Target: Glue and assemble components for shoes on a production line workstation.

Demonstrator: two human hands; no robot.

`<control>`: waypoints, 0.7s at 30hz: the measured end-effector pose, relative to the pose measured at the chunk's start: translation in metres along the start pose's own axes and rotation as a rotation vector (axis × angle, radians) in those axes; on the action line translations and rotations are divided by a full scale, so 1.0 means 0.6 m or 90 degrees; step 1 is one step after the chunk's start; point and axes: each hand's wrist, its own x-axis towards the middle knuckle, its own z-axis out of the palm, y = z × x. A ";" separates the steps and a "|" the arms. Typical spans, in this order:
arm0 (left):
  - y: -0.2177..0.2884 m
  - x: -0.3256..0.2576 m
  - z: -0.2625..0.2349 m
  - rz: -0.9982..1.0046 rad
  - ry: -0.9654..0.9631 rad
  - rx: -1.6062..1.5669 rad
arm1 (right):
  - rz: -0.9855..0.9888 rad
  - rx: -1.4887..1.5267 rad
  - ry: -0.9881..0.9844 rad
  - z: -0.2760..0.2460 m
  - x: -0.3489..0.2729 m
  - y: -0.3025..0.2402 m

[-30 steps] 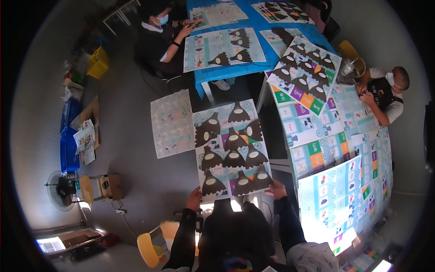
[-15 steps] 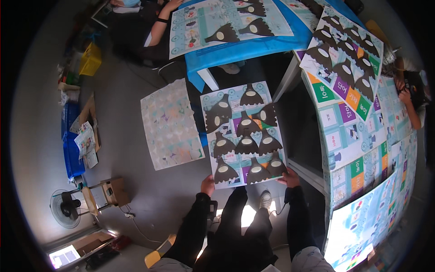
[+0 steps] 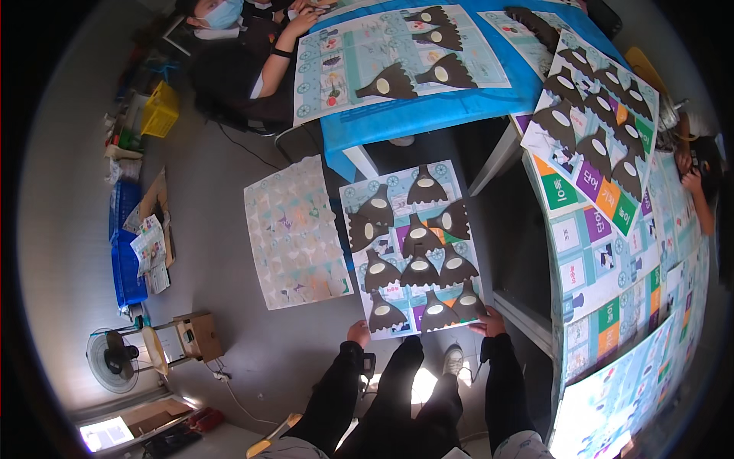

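Left grip (image 3: 358,333), right grip (image 3: 490,322) hold sheet (image 3: 399,195) at near corners, forearms (image 3: 330,396) forward.

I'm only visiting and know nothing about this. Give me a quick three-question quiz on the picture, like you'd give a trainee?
1. True or false: the left hand and the right hand hold the same printed sheet.
2. The pale patches on the dark pieces on that sheet are: a) square, b) oval, c) star-shaped.
3. Which sits higher in the picture, the yellow basket or the fan?

Key: 1. True, one hand at each near corner. 2. b. 3. The yellow basket.
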 end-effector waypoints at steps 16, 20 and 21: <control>0.047 -0.052 0.013 0.347 -0.156 0.492 | 0.038 0.020 0.024 -0.065 0.021 0.049; 0.019 -0.036 0.010 0.368 -0.110 0.506 | 0.022 0.022 0.008 -0.048 0.016 0.030; 0.011 -0.035 0.012 0.372 -0.123 0.500 | 0.025 0.034 0.023 -0.046 0.013 0.031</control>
